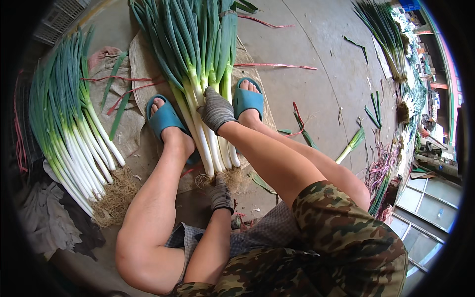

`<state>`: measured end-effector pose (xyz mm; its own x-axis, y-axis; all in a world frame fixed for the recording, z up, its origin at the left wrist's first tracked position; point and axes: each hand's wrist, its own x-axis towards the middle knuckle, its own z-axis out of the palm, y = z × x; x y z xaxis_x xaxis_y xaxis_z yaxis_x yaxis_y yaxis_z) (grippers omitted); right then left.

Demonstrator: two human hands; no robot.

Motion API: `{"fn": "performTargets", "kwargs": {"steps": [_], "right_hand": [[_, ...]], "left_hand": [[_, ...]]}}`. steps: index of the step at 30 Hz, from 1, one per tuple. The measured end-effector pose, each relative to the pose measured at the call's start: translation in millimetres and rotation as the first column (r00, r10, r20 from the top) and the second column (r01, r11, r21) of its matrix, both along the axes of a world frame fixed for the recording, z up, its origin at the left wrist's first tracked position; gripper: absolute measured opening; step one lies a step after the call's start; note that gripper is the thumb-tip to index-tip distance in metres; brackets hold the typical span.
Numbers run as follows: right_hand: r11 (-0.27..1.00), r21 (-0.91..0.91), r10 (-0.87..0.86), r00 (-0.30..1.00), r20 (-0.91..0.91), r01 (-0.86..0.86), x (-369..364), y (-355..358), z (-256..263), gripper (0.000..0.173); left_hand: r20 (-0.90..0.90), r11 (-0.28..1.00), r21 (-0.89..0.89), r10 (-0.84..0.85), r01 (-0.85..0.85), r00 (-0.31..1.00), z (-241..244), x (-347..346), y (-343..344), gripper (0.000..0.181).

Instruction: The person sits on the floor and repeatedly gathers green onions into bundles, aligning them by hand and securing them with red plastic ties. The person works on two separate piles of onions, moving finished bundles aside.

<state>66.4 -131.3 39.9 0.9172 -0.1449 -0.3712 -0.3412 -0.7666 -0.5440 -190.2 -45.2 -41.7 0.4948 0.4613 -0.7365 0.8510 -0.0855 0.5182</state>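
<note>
A bundle of Welsh onions (202,76) lies between my feet, green leaves pointing away and roots towards me. My right hand (219,109), in a grey knitted glove, is wrapped over the white stalks in the middle of the bundle. At the root end, my left hand (219,195) in a matching glove touches the roots (233,177); its fingertips are partly hidden among them. A tie band (227,13) circles some leaves near the top. Beneath the bundle is a beige cloth sack (256,107), with red plastic strips (274,66) running out from under the leaves.
A second pile of Welsh onions (70,130) lies to the left, beside crumpled grey cloth (52,215). My feet in blue slides (169,115) flank the bundle. One loose onion (350,143) and leaf scraps lie on the right floor. More onions (387,44) lie far right; plastic crates (59,22) stand upper left.
</note>
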Motion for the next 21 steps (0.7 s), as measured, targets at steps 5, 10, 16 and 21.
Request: {"fn": "performTargets", "kwargs": {"steps": [5, 10, 16, 21], "right_hand": [[0.999, -0.034, -0.008, 0.998, -0.054, 0.006, -1.4, -3.7, -1.4, 0.042], [0.998, 0.013, 0.067, 0.998, -0.012, -0.067, -10.6, -13.4, 3.3, 0.04], [0.99, -0.104, -0.108, 0.99, -0.094, 0.098, -126.4, -28.4, -7.4, 0.033], [0.992, -0.078, -0.117, 0.943, -0.311, 0.098, -196.8, -41.3, -39.3, 0.043]], "left_hand": [[-0.368, 0.711, 0.143, -0.608, 0.689, 0.704, 68.2, 41.0, 0.7, 0.067], [-0.419, 0.633, 0.148, -0.656, 0.76, 0.628, 67.4, 47.3, 4.8, 0.072], [-0.208, 0.828, 0.14, -0.511, 0.543, 0.834, -2.7, 30.8, 16.5, 0.063], [-0.11, 0.988, -0.027, -0.156, 0.154, 0.982, 14.9, 37.8, 0.6, 0.056]]}}
